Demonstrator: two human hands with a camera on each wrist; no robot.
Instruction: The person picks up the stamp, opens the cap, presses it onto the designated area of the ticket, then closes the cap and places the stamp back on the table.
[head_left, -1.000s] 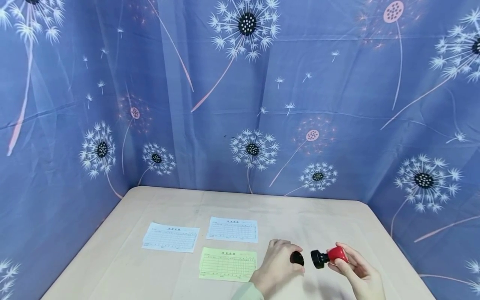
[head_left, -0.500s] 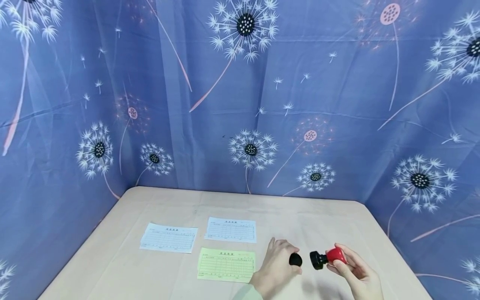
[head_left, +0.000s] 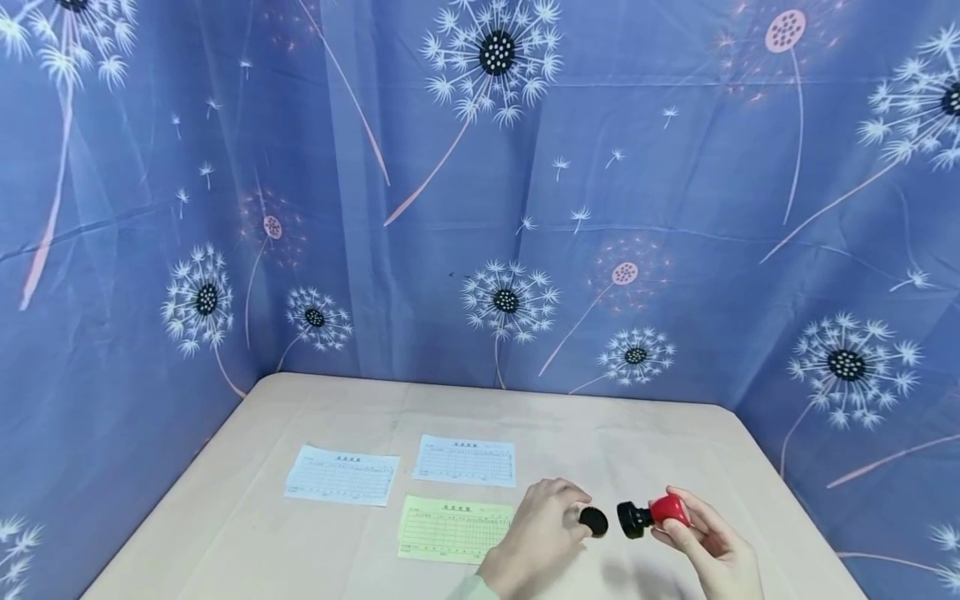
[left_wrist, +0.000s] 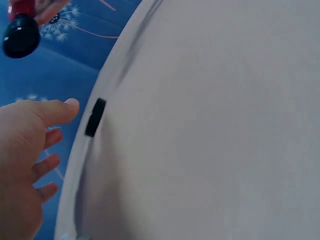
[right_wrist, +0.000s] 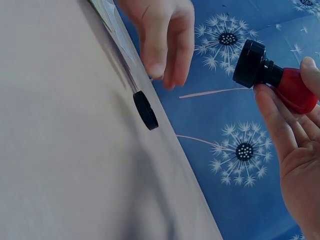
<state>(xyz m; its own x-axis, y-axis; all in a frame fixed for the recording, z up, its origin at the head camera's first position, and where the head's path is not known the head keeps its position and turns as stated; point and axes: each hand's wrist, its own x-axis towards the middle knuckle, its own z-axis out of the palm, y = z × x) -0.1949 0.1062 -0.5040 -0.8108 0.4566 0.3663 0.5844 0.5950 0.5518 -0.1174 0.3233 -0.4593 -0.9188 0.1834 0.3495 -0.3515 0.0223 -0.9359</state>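
A stamp (head_left: pixel 667 510) with a rounded red handle and a black round head is held by my right hand (head_left: pixel 716 550). The thumb and fingers grip the red part, and the head points left, above the table. On the table lies a round black cap (head_left: pixel 593 522), just left of the stamp's head in the head view. My left hand (head_left: pixel 534 533) is beside this cap; in the left wrist view the thumb of the left hand (left_wrist: pixel 25 160) is near the cap (left_wrist: pixel 95 117) with a gap between, and its fingers hold nothing.
A green printed slip (head_left: pixel 453 529) lies left of my left hand, its right edge close to the hand. Two light blue slips (head_left: pixel 465 460) lie farther back and to the left on the pale table (head_left: pixel 600 425). A blue dandelion-patterned curtain (head_left: pixel 420 275) surrounds the table.
My left hand has let go of the black cap and drawn back slightly to the left, leaving the cap on the table. The right hand still holds the stamp, nearly in place.
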